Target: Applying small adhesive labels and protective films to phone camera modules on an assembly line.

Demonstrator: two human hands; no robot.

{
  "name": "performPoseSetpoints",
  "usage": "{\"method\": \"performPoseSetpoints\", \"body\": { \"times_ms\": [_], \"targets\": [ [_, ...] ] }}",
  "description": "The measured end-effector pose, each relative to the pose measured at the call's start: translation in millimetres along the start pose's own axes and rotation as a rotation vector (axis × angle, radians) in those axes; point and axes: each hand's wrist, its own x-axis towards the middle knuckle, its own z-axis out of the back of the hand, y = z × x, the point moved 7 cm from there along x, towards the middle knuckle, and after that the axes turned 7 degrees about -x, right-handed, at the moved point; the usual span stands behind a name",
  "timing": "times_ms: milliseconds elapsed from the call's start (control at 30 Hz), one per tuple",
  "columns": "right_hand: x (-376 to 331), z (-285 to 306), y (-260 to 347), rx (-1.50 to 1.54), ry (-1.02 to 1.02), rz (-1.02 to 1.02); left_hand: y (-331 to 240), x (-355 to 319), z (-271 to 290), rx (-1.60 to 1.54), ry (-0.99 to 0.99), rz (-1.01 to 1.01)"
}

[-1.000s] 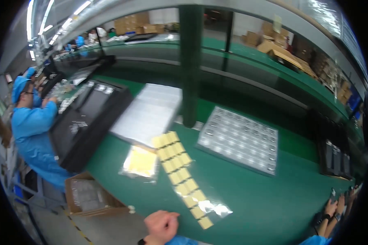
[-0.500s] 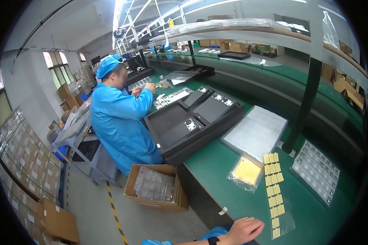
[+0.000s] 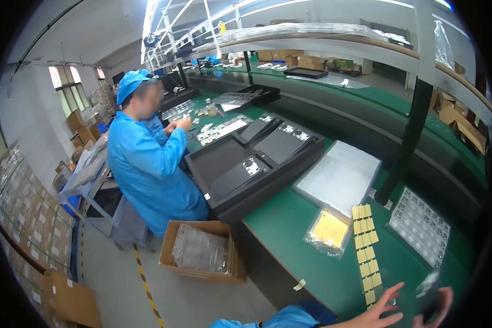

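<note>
My left hand (image 3: 378,315) is at the lower edge, right by the bottom of a strip of pale yellow square pads (image 3: 368,252). Its fingers are spread, with nothing between them. Close to its right, my right hand (image 3: 444,306) is curled round a dark flat piece with a shiny end (image 3: 429,292), blurred by motion. Just beyond that piece lies a clear tray of round parts (image 3: 421,227). A clear bag of yellow sheets (image 3: 330,228) rests left of the pad strip, below a white foam-like sheet (image 3: 339,175).
A black tray (image 3: 224,206) with dark panels stands at the bench's left edge. Beside it a co-worker in blue (image 3: 147,158) handles something small. An open carton (image 3: 232,268) of clear plastic trays is on the floor. A dark post (image 3: 410,142) rises at the bench's back.
My left hand has moved right from the bench edge, and its fingers have spread. My right hand has come into view with the dark piece. The co-worker's hands have lowered slightly.
</note>
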Motion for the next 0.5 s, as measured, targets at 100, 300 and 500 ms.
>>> {"method": "performPoseSetpoints", "body": {
  "times_ms": [100,300,500],
  "targets": [
    [21.4,-32.6,56.3,-0.108,0.145,0.101,-31.4,12.0,-18.2,-0.285,-0.060,0.003],
    [105.7,-108.4,87.0,-0.085,0.466,0.187,-44.2,9.0,74.8,-0.622,-0.648,0.069],
    [160.8,-117.4,38.1,0.421,0.661,-0.112,-32.4,18.8,121.3,-0.737,-0.527,0.207]
  ]
}}
